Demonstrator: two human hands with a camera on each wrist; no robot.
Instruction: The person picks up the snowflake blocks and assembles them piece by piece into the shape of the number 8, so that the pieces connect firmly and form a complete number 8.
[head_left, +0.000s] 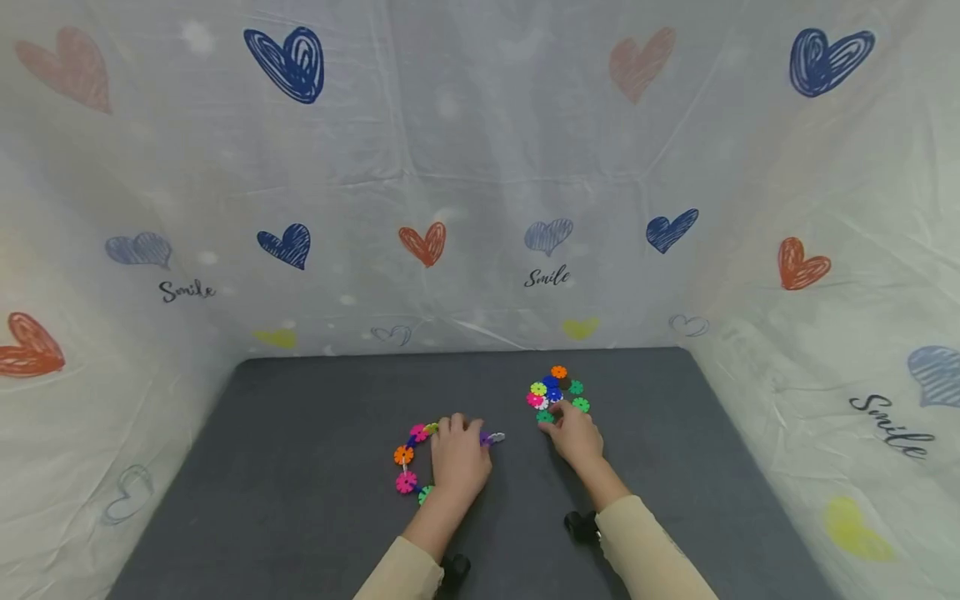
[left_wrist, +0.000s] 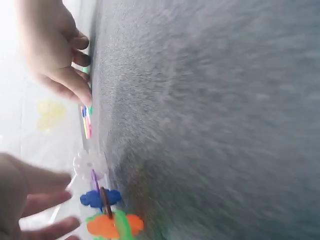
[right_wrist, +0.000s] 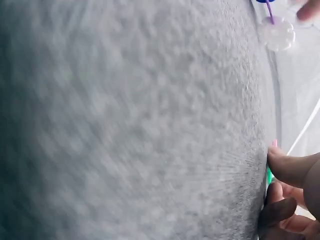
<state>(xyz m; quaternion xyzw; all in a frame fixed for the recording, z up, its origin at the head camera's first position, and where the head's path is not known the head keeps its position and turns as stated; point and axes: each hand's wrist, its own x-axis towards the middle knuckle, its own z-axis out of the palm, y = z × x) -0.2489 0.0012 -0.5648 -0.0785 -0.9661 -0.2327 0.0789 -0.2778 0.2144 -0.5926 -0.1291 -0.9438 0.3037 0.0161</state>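
The left hand (head_left: 459, 458) rests with relaxed fingers on the chain (head_left: 408, 462) lying on the mat (head_left: 300, 467), seemingly steadying it, while the right hand (head_left: 576, 435) reaches fingers-first into the nearby pile (head_left: 557, 392), its grip unclear.

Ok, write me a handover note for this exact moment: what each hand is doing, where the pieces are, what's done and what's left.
Left hand: rests on the chain of joined snowflake discs, a curved row on the grey mat; fingers cover its middle, so the grip is unclear.
Right hand: fingertips at the near edge of the loose pile; whether it has pinched a disc is hidden.
Done: several discs linked, with a white disc at the chain's right end.
Left: about eight loose discs in the pile, not yet joined.
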